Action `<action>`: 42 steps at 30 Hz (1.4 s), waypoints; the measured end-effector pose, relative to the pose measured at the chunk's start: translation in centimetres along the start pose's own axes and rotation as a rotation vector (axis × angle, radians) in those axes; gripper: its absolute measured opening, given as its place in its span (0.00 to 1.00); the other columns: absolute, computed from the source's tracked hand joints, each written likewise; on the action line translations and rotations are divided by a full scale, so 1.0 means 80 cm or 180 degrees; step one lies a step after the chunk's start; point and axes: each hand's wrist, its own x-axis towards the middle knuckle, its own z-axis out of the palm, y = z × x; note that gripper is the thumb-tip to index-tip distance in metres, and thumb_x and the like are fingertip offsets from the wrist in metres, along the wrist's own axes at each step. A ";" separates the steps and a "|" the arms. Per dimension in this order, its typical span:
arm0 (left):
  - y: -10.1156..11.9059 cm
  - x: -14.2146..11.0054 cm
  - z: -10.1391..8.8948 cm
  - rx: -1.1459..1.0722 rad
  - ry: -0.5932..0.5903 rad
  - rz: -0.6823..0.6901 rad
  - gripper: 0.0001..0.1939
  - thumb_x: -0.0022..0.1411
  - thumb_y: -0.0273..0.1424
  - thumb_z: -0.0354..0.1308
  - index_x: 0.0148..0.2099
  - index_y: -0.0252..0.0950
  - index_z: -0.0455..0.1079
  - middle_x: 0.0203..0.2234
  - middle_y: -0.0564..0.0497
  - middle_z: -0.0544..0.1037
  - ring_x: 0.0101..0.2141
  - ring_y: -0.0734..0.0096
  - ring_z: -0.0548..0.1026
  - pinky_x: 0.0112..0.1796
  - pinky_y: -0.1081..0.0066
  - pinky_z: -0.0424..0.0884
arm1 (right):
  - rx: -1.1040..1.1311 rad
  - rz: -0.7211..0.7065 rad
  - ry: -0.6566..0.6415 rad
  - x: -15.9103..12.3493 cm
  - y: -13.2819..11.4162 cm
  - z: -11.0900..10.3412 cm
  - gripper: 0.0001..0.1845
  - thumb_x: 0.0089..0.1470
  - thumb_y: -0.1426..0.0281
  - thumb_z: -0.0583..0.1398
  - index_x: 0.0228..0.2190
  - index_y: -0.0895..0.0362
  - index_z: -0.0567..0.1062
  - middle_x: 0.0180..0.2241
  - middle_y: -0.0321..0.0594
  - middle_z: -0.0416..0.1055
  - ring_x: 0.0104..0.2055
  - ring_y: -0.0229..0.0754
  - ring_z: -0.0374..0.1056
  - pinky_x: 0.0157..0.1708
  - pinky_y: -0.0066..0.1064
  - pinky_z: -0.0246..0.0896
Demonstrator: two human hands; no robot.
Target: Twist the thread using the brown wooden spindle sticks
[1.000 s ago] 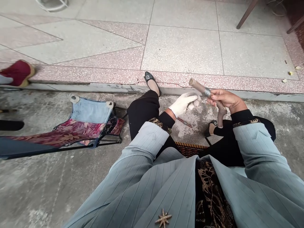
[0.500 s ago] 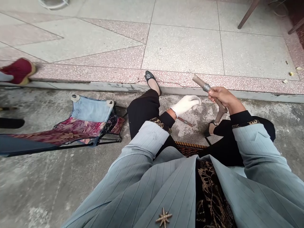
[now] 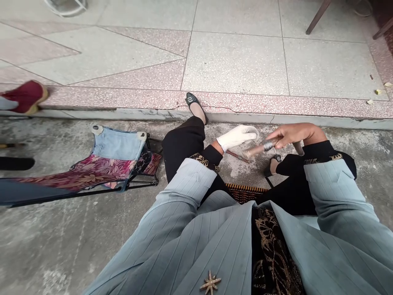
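Note:
My right hand (image 3: 294, 135) is bare and wrapped round a forked-looking wooden stick (image 3: 254, 151) with a coil of silvery wire (image 3: 269, 144) wound about it. The stick's blunt end points left and is blurred by motion. My left hand (image 3: 238, 137), in a white knitted glove, hovers beside it with curled fingers; what they hold, if anything, is hidden. Below the gloved hand, a thin reddish-brown rod (image 3: 238, 156) with a wound band appears against the concrete.
A low folding chair (image 3: 119, 143) with denim and floral cloth stands at left. Ahead runs a raised tiled step (image 3: 233, 61). Another person's red shoe (image 3: 29, 96) is at far left. A woven wicker edge (image 3: 245, 192) shows between my knees. A table leg (image 3: 317, 16) stands at the upper right.
My right hand has turned over, swinging the stick's wire-wound end down and left, nearer the gloved hand. My left hand stays almost in place, still curled.

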 end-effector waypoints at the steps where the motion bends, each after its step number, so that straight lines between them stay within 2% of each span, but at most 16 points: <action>1: -0.001 0.001 0.001 -0.0163 0.0081 0.0023 0.12 0.62 0.37 0.58 0.39 0.32 0.72 0.19 0.55 0.68 0.20 0.80 0.62 0.25 0.76 0.60 | 0.0285 -0.0122 0.0167 -0.003 -0.006 0.000 0.23 0.47 0.56 0.68 0.42 0.57 0.79 0.29 0.35 0.72 0.29 0.38 0.64 0.30 0.29 0.58; 6: -0.003 0.001 0.006 -0.0568 0.0342 -0.0013 0.13 0.67 0.39 0.54 0.39 0.33 0.70 0.19 0.58 0.62 0.19 0.81 0.59 0.23 0.78 0.59 | 0.1272 -0.0428 0.1493 0.002 -0.010 0.001 0.18 0.49 0.57 0.69 0.31 0.59 0.74 0.26 0.35 0.67 0.26 0.33 0.59 0.27 0.27 0.56; 11: 0.001 -0.003 0.010 -0.0242 0.0249 -0.0300 0.10 0.64 0.37 0.56 0.36 0.34 0.71 0.17 0.56 0.62 0.17 0.80 0.58 0.20 0.78 0.55 | 0.1769 -0.0291 0.2353 0.015 0.008 -0.004 0.21 0.44 0.57 0.71 0.28 0.57 0.68 0.26 0.36 0.65 0.25 0.34 0.59 0.26 0.28 0.57; 14: 0.007 -0.005 0.012 -0.0029 0.0045 -0.0231 0.13 0.62 0.40 0.59 0.34 0.33 0.73 0.16 0.55 0.63 0.17 0.80 0.58 0.20 0.76 0.54 | 0.1536 0.0037 0.2654 0.021 0.018 -0.006 0.19 0.46 0.57 0.68 0.29 0.57 0.68 0.26 0.37 0.65 0.25 0.36 0.59 0.27 0.30 0.57; 16: 0.011 -0.007 0.010 0.0032 -0.0156 -0.0063 0.16 0.62 0.42 0.57 0.34 0.33 0.73 0.18 0.54 0.65 0.18 0.81 0.57 0.21 0.76 0.53 | 0.0871 0.0491 0.2742 0.027 0.022 -0.004 0.15 0.50 0.59 0.65 0.33 0.58 0.71 0.28 0.39 0.67 0.27 0.38 0.61 0.29 0.31 0.57; 17: 0.013 -0.008 0.009 0.0070 -0.0237 0.0016 0.17 0.63 0.43 0.56 0.34 0.32 0.73 0.20 0.54 0.67 0.18 0.81 0.57 0.21 0.76 0.53 | 0.0414 0.0764 0.2682 0.031 0.022 -0.003 0.14 0.52 0.61 0.64 0.36 0.58 0.73 0.29 0.40 0.69 0.29 0.39 0.62 0.30 0.32 0.57; 19: 0.015 -0.010 0.005 0.0261 -0.0298 0.0105 0.19 0.63 0.44 0.54 0.35 0.32 0.73 0.22 0.53 0.69 0.19 0.80 0.59 0.23 0.75 0.54 | -0.0517 0.1281 0.2275 0.038 0.019 0.003 0.14 0.55 0.63 0.62 0.41 0.58 0.75 0.34 0.43 0.72 0.34 0.43 0.65 0.33 0.33 0.57; 21: 0.016 -0.011 0.001 0.0632 -0.0272 0.0112 0.18 0.63 0.43 0.53 0.35 0.31 0.73 0.24 0.53 0.70 0.21 0.79 0.61 0.25 0.75 0.57 | -0.1207 0.1614 0.1534 0.045 0.014 0.010 0.14 0.56 0.65 0.61 0.43 0.57 0.76 0.38 0.46 0.73 0.37 0.46 0.67 0.35 0.34 0.56; 23: 0.015 -0.011 -0.002 0.1051 -0.0272 0.0098 0.18 0.62 0.41 0.52 0.35 0.31 0.74 0.25 0.52 0.72 0.24 0.77 0.65 0.28 0.74 0.59 | -0.1594 0.1697 0.0745 0.050 0.008 0.015 0.12 0.55 0.66 0.61 0.40 0.57 0.77 0.40 0.47 0.74 0.38 0.47 0.68 0.34 0.34 0.55; 25: 0.011 -0.009 -0.006 0.1385 -0.0217 0.0082 0.17 0.62 0.40 0.51 0.36 0.31 0.74 0.27 0.52 0.74 0.28 0.73 0.68 0.32 0.73 0.61 | -0.1728 0.1553 0.0185 0.051 0.005 0.018 0.09 0.54 0.67 0.62 0.36 0.57 0.78 0.39 0.46 0.74 0.38 0.47 0.68 0.33 0.33 0.55; 28: 0.003 -0.005 -0.013 0.1523 0.0033 0.0069 0.17 0.61 0.40 0.52 0.38 0.31 0.74 0.31 0.51 0.75 0.32 0.70 0.69 0.36 0.71 0.63 | -0.1468 0.1079 -0.0188 0.047 0.005 0.018 0.08 0.53 0.67 0.62 0.34 0.57 0.79 0.34 0.43 0.74 0.35 0.44 0.66 0.32 0.31 0.55; 32: -0.010 -0.003 -0.019 0.0903 0.0099 -0.0025 0.17 0.61 0.42 0.55 0.39 0.31 0.72 0.28 0.52 0.73 0.28 0.74 0.66 0.32 0.72 0.63 | -0.0504 0.0168 -0.0500 0.031 0.005 0.011 0.18 0.52 0.59 0.64 0.41 0.57 0.79 0.30 0.37 0.72 0.31 0.38 0.63 0.31 0.29 0.56; 34: -0.016 -0.002 -0.018 0.0447 0.0140 -0.0062 0.18 0.61 0.43 0.56 0.40 0.31 0.71 0.24 0.54 0.69 0.24 0.77 0.63 0.28 0.74 0.61 | 0.0076 -0.0163 -0.0202 0.020 0.002 0.007 0.23 0.51 0.57 0.66 0.44 0.58 0.78 0.30 0.36 0.72 0.30 0.36 0.62 0.30 0.28 0.57; 37: -0.019 -0.002 -0.012 -0.0190 0.0227 -0.0102 0.16 0.64 0.43 0.55 0.40 0.33 0.69 0.19 0.58 0.61 0.20 0.80 0.56 0.23 0.77 0.56 | 0.0966 -0.0346 0.0918 0.006 -0.001 0.000 0.22 0.49 0.57 0.68 0.40 0.59 0.77 0.29 0.36 0.70 0.27 0.34 0.61 0.29 0.28 0.57; 40: -0.016 -0.001 -0.005 -0.0349 0.0017 -0.0159 0.14 0.65 0.40 0.55 0.39 0.33 0.69 0.18 0.59 0.58 0.19 0.81 0.55 0.21 0.78 0.54 | 0.1489 -0.0297 0.1994 0.008 0.006 -0.005 0.19 0.47 0.57 0.69 0.29 0.59 0.72 0.26 0.36 0.66 0.25 0.33 0.59 0.26 0.27 0.56; 42: -0.014 -0.002 0.000 -0.0191 -0.0250 -0.0139 0.14 0.64 0.40 0.55 0.38 0.33 0.70 0.19 0.57 0.61 0.19 0.80 0.57 0.22 0.78 0.54 | 0.1442 -0.0015 0.2420 0.017 0.015 -0.006 0.18 0.48 0.58 0.68 0.27 0.58 0.69 0.25 0.36 0.65 0.24 0.33 0.59 0.25 0.27 0.56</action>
